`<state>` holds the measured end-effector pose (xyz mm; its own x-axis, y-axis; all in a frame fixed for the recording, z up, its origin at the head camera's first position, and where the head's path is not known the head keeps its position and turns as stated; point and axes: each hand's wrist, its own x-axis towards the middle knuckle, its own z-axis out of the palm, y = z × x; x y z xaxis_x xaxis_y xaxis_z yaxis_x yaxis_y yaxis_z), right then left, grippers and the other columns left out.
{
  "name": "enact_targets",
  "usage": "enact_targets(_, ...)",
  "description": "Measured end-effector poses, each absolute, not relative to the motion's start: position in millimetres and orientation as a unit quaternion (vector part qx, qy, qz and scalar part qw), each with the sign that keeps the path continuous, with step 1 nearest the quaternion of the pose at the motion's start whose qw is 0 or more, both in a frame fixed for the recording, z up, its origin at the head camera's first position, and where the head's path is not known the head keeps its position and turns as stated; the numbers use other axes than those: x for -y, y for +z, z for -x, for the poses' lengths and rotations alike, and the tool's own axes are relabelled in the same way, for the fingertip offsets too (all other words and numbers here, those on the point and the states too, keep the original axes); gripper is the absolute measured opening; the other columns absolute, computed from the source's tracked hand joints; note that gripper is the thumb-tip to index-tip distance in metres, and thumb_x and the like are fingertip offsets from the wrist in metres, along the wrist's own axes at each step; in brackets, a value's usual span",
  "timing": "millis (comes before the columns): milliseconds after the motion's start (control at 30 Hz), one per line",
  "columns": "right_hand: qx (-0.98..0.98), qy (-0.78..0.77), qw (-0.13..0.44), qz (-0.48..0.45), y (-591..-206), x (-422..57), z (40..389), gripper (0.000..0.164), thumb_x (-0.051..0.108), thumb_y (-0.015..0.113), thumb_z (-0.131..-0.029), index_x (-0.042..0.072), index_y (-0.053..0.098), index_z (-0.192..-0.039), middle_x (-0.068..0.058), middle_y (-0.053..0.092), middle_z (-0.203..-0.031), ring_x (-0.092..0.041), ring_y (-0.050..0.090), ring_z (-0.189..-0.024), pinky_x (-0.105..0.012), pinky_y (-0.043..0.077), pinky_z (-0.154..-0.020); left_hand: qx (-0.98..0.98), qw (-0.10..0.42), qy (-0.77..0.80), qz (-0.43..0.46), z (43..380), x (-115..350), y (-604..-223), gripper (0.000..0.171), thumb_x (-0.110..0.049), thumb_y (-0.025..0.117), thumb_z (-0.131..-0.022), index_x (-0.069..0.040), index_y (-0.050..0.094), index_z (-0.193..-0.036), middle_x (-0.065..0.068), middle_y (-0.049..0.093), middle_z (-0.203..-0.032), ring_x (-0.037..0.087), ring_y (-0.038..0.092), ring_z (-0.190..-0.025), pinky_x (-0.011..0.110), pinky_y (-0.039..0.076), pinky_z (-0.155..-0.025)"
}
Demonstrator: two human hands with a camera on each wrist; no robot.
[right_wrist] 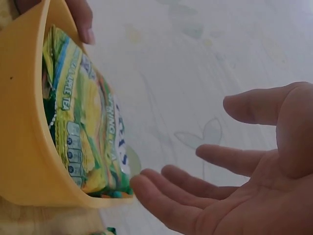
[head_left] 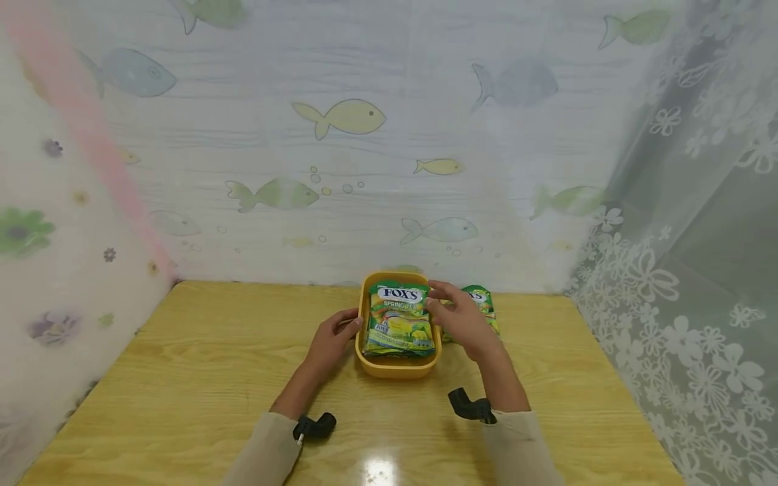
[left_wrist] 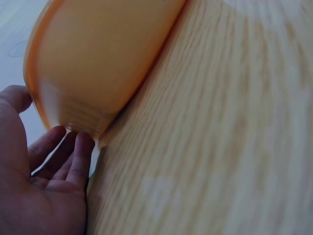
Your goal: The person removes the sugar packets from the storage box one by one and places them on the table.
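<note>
A yellow plastic tub [head_left: 398,371] stands on the table with a green and yellow bag of Fox's Spring Tea candy [head_left: 401,317] lying face up in it. My left hand [head_left: 333,341] holds the tub at its left side. In the left wrist view its thumb is at the rim and its curled fingers [left_wrist: 84,144] lie against the outer wall. Over the tub's right rim, my right hand [head_left: 464,320] has its fingers spread near the bag's upper right corner. The right wrist view shows that palm [right_wrist: 244,200] with nothing in it.
Right of the tub, partly hidden behind my right hand, lies more green Fox's packaging [head_left: 483,300] on the wooden table [head_left: 231,378]. A fish-print curtain [head_left: 365,169] hangs along the table's back edge, and a flowered sheer curtain [head_left: 687,317] borders the right.
</note>
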<state>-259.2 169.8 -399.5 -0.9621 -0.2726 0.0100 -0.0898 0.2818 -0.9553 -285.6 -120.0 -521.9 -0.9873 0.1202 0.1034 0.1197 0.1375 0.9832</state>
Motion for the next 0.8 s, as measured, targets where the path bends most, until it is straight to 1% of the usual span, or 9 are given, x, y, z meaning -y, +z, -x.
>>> enact_targets(100,-0.799,-0.585,0.086,0.112,-401.5,-164.5,256.5,0.059,0.026,0.055,-0.112,0.009,0.035,-0.165,-0.028,0.037,-0.162,-0.049,0.048,-0.143,-0.064,0.045,-0.113,-0.756,0.002,0.65,-0.079,284.6,121.1,-523.0,0.052,-0.038,0.063,-0.109,-0.008,0.058,-0.151,0.015,0.061,-0.148,0.031,0.061,-0.135,0.047,0.053,-0.108)
enact_targets(267,-0.812,-0.565,0.093,0.111,-404.7,-155.2,254.7,0.061,0.029,0.056,-0.112,0.01,0.033,-0.166,-0.029,0.034,-0.164,-0.049,0.041,-0.15,-0.065,0.043,-0.114,-0.751,0.004,0.655,-0.082,282.4,122.9,-522.5,0.054,-0.039,0.063,-0.109,-0.007,0.057,-0.151,0.017,0.061,-0.148,0.033,0.062,-0.134,0.049,0.052,-0.11)
enact_targets(467,-0.826,-0.545,0.102,0.106,-407.3,-144.2,251.6,0.062,0.03,0.055,-0.113,0.008,0.033,-0.166,-0.027,0.037,-0.163,-0.05,0.038,-0.15,-0.066,0.044,-0.112,-0.748,0.011,0.658,-0.078,281.3,123.1,-522.0,0.053,-0.039,0.063,-0.108,-0.007,0.057,-0.151,0.017,0.06,-0.149,0.034,0.06,-0.135,0.051,0.051,-0.11)
enact_targets(633,-0.834,-0.533,0.1,0.103,-408.8,-138.8,250.4,0.064,0.033,0.055,-0.113,0.007,0.032,-0.166,-0.023,0.03,-0.17,-0.053,0.034,-0.151,-0.067,0.042,-0.113,-0.751,0.007,0.656,-0.076,282.1,121.6,-519.8,0.053,-0.04,0.063,-0.109,-0.008,0.058,-0.151,0.015,0.061,-0.148,0.031,0.061,-0.136,0.049,0.051,-0.111)
enact_targets(800,-0.834,-0.533,0.103,0.094,-410.8,-135.3,251.2,0.064,0.032,0.054,-0.113,0.008,0.03,-0.167,-0.024,0.026,-0.171,-0.054,0.033,-0.151,-0.067,0.042,-0.113,-0.752,0.006,0.655,-0.077,284.6,120.7,-520.5,0.052,-0.039,0.063,-0.109,-0.009,0.058,-0.15,0.014,0.061,-0.148,0.03,0.061,-0.136,0.048,0.051,-0.111)
